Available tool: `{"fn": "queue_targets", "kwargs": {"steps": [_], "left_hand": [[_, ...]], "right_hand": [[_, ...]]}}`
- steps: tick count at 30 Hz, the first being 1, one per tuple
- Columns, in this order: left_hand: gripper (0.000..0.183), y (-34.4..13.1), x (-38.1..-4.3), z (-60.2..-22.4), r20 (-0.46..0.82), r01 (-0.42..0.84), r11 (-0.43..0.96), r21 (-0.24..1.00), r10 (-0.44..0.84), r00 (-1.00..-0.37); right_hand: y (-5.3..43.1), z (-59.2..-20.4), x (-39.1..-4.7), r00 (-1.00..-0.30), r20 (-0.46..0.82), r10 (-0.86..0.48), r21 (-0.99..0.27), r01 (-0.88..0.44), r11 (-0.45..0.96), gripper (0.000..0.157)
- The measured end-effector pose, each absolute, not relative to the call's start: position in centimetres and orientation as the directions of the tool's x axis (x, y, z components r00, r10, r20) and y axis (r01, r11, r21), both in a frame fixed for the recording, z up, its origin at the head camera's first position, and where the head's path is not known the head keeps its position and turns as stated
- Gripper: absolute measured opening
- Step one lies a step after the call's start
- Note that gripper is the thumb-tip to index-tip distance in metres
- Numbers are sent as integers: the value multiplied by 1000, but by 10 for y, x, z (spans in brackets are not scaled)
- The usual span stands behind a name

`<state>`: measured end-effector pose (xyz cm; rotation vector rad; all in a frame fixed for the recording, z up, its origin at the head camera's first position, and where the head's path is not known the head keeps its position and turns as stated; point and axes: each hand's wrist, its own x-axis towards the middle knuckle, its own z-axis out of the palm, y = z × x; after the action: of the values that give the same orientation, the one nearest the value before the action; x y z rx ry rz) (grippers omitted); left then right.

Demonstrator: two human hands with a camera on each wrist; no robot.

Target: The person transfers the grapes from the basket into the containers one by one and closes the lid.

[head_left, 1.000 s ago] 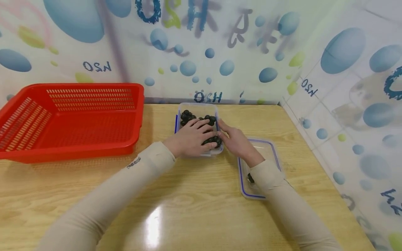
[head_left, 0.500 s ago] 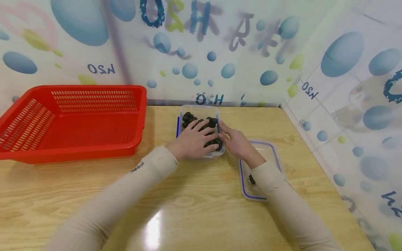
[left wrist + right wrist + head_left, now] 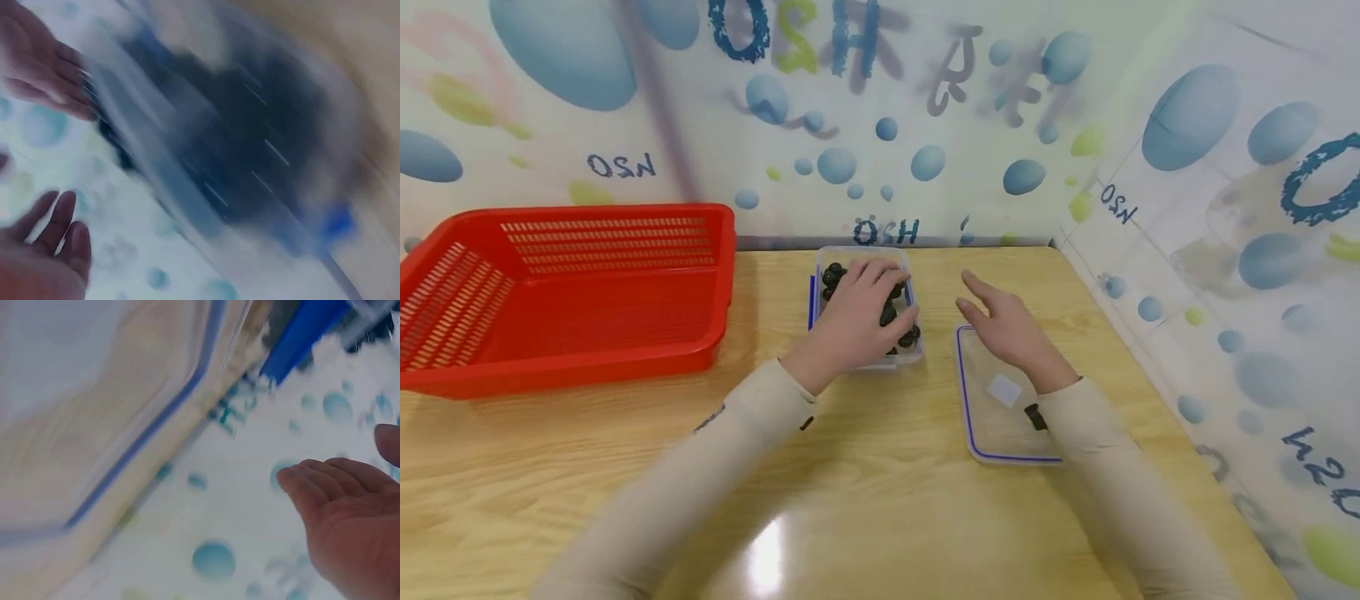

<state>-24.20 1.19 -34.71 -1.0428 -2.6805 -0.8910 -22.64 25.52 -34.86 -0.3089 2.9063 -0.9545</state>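
Observation:
A clear plastic food box [image 3: 906, 358] with blue side clips stands near the wall and holds black grapes [image 3: 910, 335]. Spread over the top of it, my left hand [image 3: 853, 321] has its fingers relaxed and overlaps the grapes in the head view. In the left wrist view the box [image 3: 181, 187] is blurred by motion. My right hand [image 3: 1011, 333] is apart from the box, to its right, with straight fingers and nothing in it. Beneath the right wrist lies the clear lid [image 3: 992, 429] with its blue seal, partly hidden by the sleeve.
A red slotted plastic basket [image 3: 565, 371] stands on the wooden table [image 3: 850, 517] at the left. A patterned wall [image 3: 955, 133] rises right behind the table, and another one [image 3: 1217, 242] borders its right side.
My right hand has left the box's right side and moved right, over the lid. My left hand stays over the box, its fingers drawn closer together and the wrist raised.

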Motion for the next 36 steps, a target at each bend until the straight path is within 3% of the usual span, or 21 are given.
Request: {"fn": "queue_targets", "kwargs": {"steps": [2,6,12,16,23,27,30,36], "left_hand": [[32,22,-229,-343,323,590,516,622,517,-793],[22,49,-209,-352,162,419,446,791,507,-846],[24,78,-198,-375,-15,331,537,776,541,-841],[15,84,-194,-379,-39,361,600,714,549,-835],[30,87,-198,-388,-195,282,664,692,549,-813],[21,94,-200,-389,-242,331,709,622,577,-780],[11,97,-199,-387,-294,257,711,655,553,-780],[20,96,-194,-376,-337,29,573,819,521,-784]], "right_hand": [[271,-343,-216,-986,3,-166,-567,-138,812,58],[305,-342,-192,-996,-27,-82,-510,-57,858,55],[336,-358,-171,-993,-116,-26,-461,30,887,49],[342,-364,-167,-974,-227,-24,-473,89,877,47],[339,-368,-169,-956,-293,-5,-497,148,855,41],[340,-370,-170,-947,-322,11,-496,179,850,37],[344,-372,-168,-945,-325,23,-505,194,841,33],[355,-362,-155,-951,-310,2,-639,210,741,31]]}}
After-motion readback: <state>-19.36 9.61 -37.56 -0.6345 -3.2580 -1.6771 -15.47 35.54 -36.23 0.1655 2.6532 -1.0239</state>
